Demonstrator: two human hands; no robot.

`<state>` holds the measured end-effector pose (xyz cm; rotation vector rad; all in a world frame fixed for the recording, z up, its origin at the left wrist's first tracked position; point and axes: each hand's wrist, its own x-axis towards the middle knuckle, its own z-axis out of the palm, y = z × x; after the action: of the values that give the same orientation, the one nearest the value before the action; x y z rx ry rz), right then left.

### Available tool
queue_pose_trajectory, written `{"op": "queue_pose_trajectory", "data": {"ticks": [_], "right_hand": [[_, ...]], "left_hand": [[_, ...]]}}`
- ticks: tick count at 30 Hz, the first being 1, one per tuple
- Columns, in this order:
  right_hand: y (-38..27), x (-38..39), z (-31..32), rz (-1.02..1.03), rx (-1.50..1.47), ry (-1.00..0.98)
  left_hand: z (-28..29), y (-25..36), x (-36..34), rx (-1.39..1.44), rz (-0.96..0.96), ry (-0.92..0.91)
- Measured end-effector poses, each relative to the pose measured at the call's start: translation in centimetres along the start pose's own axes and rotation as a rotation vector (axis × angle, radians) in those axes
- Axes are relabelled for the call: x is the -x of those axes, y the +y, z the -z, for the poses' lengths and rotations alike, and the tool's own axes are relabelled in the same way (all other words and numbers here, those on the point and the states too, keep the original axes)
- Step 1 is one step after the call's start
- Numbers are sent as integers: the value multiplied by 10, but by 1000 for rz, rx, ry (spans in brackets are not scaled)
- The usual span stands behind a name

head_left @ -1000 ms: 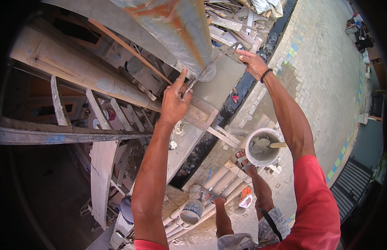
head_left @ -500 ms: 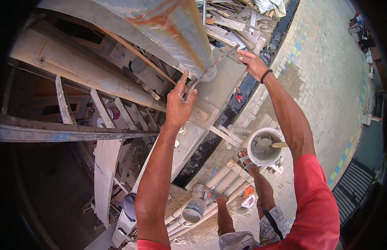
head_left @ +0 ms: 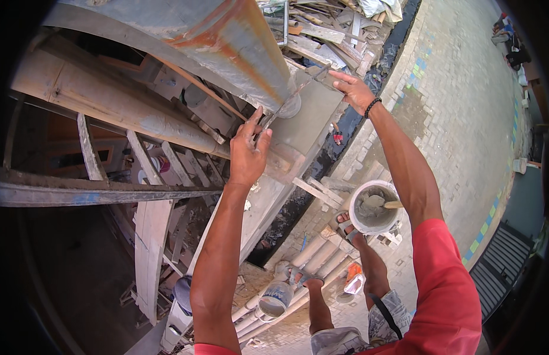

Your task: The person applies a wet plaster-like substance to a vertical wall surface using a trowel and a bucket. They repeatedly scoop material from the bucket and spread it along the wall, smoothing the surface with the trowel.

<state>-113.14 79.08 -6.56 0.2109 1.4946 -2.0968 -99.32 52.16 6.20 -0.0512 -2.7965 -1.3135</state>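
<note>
My left hand (head_left: pixel 248 151) is beside the foot of a rust-stained grey column (head_left: pixel 245 53). Its thumb and fingers are around the near end of a thin, mortar-smeared strip (head_left: pixel 295 93), with the index finger pointing up. Slanting away to the right, the strip crosses a smooth grey cement ledge (head_left: pixel 313 121). Close to its far end is my right hand (head_left: pixel 353 93), fingers stretched out and thumb apart at the ledge's outer corner. A pale round patch (head_left: pixel 290 106) shows on the ledge against the column's foot.
A white bucket of wet mortar (head_left: pixel 375 207) with a wooden handle stands by my feet; another bucket (head_left: pixel 274 300) sits lower left beside bamboo poles (head_left: pixel 322 255). A dark drainage channel (head_left: pixel 328 157) runs below the ledge. Wooden framing (head_left: pixel 109 192) fills the left, scrap wood (head_left: pixel 339 35) the far side.
Both hands and the strip have shifted slightly left in the view, along with the column and ledge. The hold looks the same.
</note>
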Motion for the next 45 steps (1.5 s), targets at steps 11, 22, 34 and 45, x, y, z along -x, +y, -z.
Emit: {"op": "queue_pose_trajectory", "data": {"ticks": [11,22,34,45], "right_hand": [[-4,7,-7,15,32,14],[3,-1,-2,14,-12,58],[-7,-7,-5,18,179,158],[34,107,66,67,256,546]], "left_hand": [[-1,5,1,-71,18,12],[3,12,-1,-82,10,9],[9,18,-1,-235,-59,39],[43,81,182,-164,51,316]]}}
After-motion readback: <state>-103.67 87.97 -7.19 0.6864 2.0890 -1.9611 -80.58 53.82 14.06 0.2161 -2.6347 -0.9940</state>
